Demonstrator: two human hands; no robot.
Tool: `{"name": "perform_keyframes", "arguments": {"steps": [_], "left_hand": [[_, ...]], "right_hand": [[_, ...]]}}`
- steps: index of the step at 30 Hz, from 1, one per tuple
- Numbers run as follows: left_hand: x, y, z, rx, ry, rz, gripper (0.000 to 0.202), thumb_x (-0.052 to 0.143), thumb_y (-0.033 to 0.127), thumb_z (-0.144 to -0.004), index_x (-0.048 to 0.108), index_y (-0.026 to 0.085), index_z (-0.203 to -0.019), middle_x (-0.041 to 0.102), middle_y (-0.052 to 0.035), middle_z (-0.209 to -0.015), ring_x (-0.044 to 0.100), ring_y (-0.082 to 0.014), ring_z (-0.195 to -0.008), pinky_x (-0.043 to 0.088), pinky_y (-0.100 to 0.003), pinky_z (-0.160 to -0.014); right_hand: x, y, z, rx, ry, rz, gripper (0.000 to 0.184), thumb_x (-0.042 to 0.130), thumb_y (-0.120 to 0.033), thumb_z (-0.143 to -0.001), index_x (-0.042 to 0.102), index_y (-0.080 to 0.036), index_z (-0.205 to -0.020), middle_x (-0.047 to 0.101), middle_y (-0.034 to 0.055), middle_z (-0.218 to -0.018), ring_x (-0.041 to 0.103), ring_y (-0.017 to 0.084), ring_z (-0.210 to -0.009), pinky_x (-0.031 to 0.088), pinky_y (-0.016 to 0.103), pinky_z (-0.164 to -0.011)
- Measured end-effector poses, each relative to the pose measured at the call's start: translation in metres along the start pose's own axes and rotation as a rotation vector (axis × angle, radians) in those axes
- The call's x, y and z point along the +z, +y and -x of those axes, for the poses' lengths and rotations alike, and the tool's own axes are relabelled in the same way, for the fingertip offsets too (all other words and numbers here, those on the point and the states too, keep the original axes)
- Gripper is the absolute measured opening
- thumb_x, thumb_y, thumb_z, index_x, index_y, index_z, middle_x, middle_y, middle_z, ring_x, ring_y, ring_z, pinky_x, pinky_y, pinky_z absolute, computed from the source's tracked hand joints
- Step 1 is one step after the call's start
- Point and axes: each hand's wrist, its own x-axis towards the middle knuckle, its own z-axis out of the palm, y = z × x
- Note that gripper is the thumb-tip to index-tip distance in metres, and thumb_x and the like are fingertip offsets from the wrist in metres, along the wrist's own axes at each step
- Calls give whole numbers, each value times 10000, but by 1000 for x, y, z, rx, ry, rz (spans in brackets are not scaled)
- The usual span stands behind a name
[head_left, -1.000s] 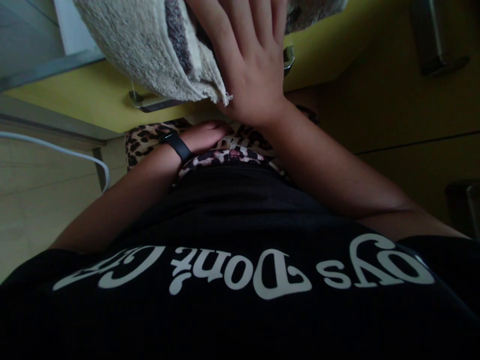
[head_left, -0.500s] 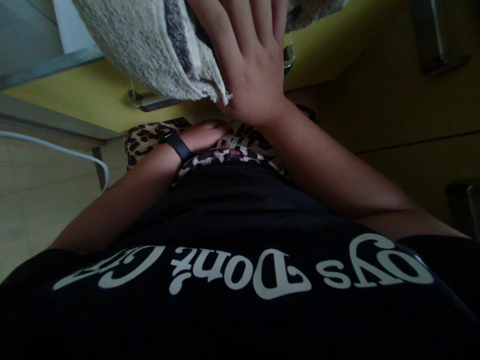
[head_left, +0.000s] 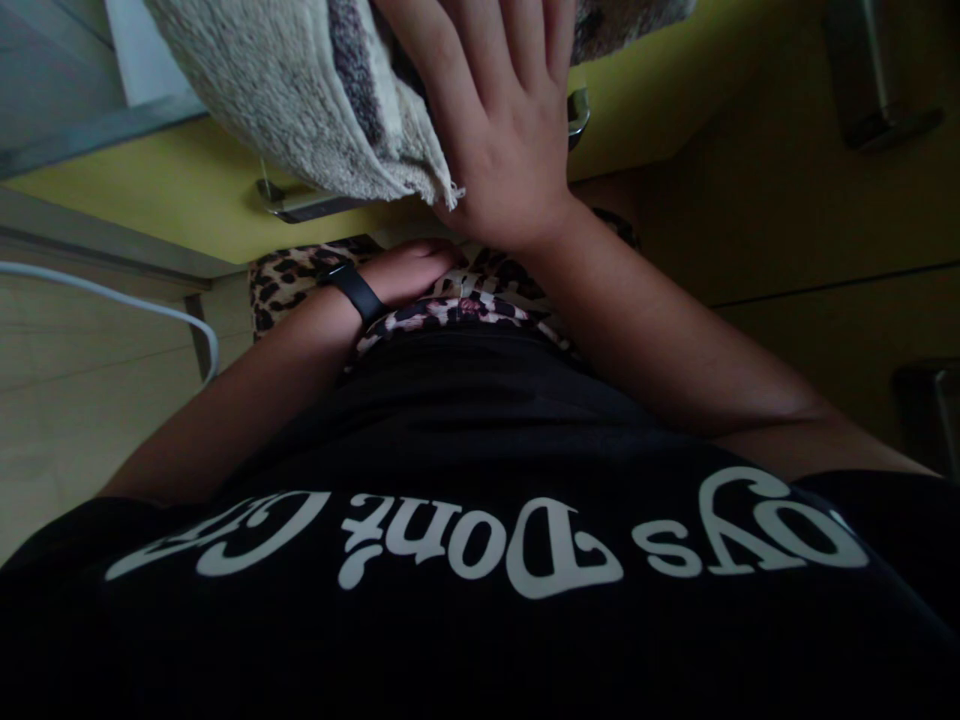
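Note:
A folded beige terry towel (head_left: 300, 90) with a grey-brown stripe fills the top of the view, in front of my body. My right hand (head_left: 499, 130) lies flat on its right side, fingers stretched out and together, fingertips cut off by the frame's top edge. My left hand (head_left: 409, 270), with a black band on the wrist, rests lower down against my leopard-print waistband (head_left: 292, 280). Its fingers run under my right wrist and are hidden. My black T-shirt with white lettering (head_left: 480, 545) covers the lower half of the view.
Behind the towel is a yellow drawer front (head_left: 157, 190) with a metal bar handle (head_left: 300, 205). A white cable (head_left: 112, 300) crosses the pale wooden floor at the left. Darker cabinet fronts with metal handles (head_left: 870, 90) stand at the right.

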Motion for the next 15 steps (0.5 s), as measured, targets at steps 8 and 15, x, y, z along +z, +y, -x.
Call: {"name": "perform_keyframes", "arguments": {"steps": [8, 15], "left_hand": [[-4, 8, 4, -25, -15, 25, 395, 451, 350, -1113, 782, 178, -1244, 756, -43, -1364, 591, -296, -1478, 363, -392, -1366], [-6, 8, 5, -46, -17, 53, 454, 458, 407, -1081, 793, 157, -1257, 756, -77, -1397, 596, -302, -1459, 382, -402, -1343]], "right_hand": [[0, -1, -1, 4, -1, -5, 1036, -81, -289, -757, 465, -333, -1636, 473, -154, -1663, 503, 103, -1575, 316, 303, -1350], [-1, -1, -1, -8, -10, 17, 944, -5, -325, -822, 449, -308, -1650, 465, -131, -1679, 507, 118, -1581, 321, 311, -1355]]}}
